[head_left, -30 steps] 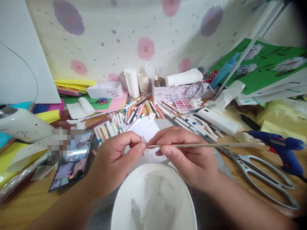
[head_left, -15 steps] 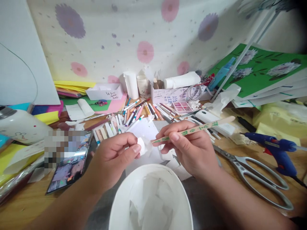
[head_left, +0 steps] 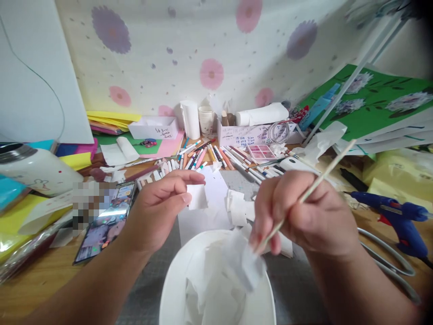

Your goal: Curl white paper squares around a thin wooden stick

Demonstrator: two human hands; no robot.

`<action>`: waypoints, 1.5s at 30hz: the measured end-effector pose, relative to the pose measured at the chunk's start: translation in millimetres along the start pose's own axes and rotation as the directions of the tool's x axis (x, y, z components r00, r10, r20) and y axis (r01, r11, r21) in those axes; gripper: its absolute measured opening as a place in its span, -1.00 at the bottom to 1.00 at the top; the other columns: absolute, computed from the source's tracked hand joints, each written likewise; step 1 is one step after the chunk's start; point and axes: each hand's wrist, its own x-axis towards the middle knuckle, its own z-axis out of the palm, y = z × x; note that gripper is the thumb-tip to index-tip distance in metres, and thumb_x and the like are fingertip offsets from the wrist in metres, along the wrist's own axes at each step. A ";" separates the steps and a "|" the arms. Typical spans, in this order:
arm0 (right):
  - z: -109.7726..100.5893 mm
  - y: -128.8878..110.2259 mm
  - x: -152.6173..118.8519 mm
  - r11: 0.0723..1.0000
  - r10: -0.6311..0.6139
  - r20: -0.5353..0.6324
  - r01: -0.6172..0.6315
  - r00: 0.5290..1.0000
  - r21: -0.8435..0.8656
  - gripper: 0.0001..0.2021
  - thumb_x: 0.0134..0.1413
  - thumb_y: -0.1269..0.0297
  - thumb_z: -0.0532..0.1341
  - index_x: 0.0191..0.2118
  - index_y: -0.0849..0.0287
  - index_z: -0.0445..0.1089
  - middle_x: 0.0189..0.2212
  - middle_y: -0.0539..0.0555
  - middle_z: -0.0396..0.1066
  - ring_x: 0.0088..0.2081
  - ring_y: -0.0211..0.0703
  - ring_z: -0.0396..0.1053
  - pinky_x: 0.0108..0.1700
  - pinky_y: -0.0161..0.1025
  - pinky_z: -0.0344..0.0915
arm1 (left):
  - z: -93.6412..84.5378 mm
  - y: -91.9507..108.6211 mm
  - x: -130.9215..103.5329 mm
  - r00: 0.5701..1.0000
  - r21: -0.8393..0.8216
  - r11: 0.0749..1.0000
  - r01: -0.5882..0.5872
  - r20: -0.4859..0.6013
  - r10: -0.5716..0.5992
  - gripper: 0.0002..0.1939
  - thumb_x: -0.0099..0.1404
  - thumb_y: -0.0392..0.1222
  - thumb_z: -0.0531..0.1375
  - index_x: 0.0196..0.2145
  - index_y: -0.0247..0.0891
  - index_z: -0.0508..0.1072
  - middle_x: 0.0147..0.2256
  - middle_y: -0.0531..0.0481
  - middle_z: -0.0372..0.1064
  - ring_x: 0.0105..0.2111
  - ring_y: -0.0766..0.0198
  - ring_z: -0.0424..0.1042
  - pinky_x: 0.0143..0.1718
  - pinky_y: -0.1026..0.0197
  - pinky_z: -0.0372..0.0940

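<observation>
My left hand [head_left: 157,212] pinches a small white paper square [head_left: 198,197] by its left edge, between thumb and fingers. In my right hand [head_left: 304,212] is a thin wooden craft stick [head_left: 333,168], slanting down to the left. A crumpled white tissue [head_left: 245,259], smeared by motion, hangs at the stick's lower end; how it is attached cannot be made out. Both are over the right side of a white oval tub [head_left: 166,282], which has more white tissue [head_left: 216,289] inside. Cut white paper pieces [head_left: 237,206] lie on the table between my hands.
Many markers [head_left: 203,155] are spread behind my hands, near a pink palette [head_left: 261,152]. On the left lie a phone [head_left: 101,239] and a white flask [head_left: 40,171]. Scissors [head_left: 389,257] and a blue glue gun [head_left: 395,212] are at right. Paper cups [head_left: 205,119] stand at the back.
My right hand has moved right and nearer, tilting the stick steeply, and the tissue has come away from my left hand to over the tub. The square in my left hand now faces the camera.
</observation>
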 end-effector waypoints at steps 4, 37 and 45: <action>9.5 5.0 -0.5 0.976 0.027 0.218 0.021 0.976 -0.218 -0.90 0.30 0.40 0.29 -0.28 0.23 0.54 -0.38 0.19 0.62 -0.35 -0.10 0.61 -0.32 -0.21 0.55 | -0.2 -1.7 -2.3 0.998 -0.013 1.000 -0.011 0.057 0.012 -0.72 0.14 -0.35 0.25 -0.68 -0.19 0.40 -0.21 0.04 0.65 -0.11 0.08 0.52 -0.03 0.07 0.29; 19.2 33.0 3.3 0.944 -0.166 -0.242 0.083 0.956 -0.320 -0.89 0.32 0.24 0.33 -0.22 0.13 0.56 -0.28 0.08 0.63 -0.25 -0.19 0.61 -0.21 -0.26 0.56 | 7.0 -0.9 -7.4 0.976 -0.136 0.990 0.033 0.217 -0.003 -0.81 0.19 -0.37 0.38 -0.28 -0.16 0.51 -0.41 0.09 0.41 -0.45 0.36 0.35 -0.43 0.38 0.30; 20.7 35.3 2.5 0.899 -0.275 -0.193 0.181 0.942 -0.399 -0.94 0.34 0.31 0.30 -0.16 0.13 0.55 -0.28 0.09 0.64 -0.21 -0.17 0.62 -0.24 -0.27 0.57 | 5.4 -3.5 -8.5 0.970 -0.159 0.978 0.138 0.223 -0.101 -0.86 0.22 -0.29 0.39 -0.25 -0.12 0.60 -0.45 0.11 0.37 -0.44 0.35 0.34 -0.40 0.38 0.31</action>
